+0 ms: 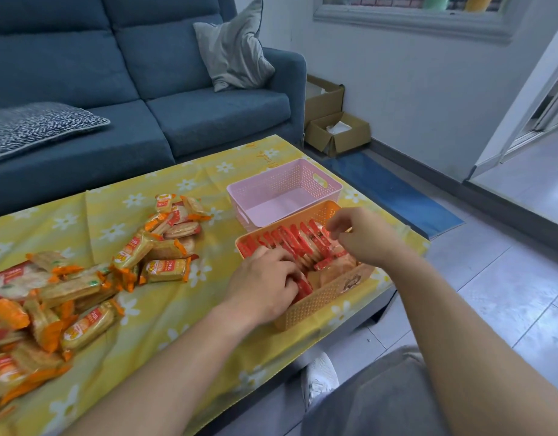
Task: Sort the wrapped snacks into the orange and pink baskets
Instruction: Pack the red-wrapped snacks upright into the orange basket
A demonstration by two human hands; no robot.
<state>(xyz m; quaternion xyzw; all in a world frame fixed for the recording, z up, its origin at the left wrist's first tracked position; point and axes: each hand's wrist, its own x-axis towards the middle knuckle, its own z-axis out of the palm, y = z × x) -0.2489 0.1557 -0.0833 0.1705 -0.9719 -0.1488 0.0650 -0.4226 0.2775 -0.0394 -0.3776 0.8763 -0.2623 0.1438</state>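
Your left hand (265,278) presses the red packs (290,243) in the orange basket (318,305), centre-right; your right hand (356,237) pinches one — push harder and the upright row topples. Pink basket (282,191) sits empty behind.

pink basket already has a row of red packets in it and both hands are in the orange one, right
Not quite. The head view shows the pink basket holds nothing; the row of red packets stands in the orange basket. Both hands, left and right, are indeed in the orange one.
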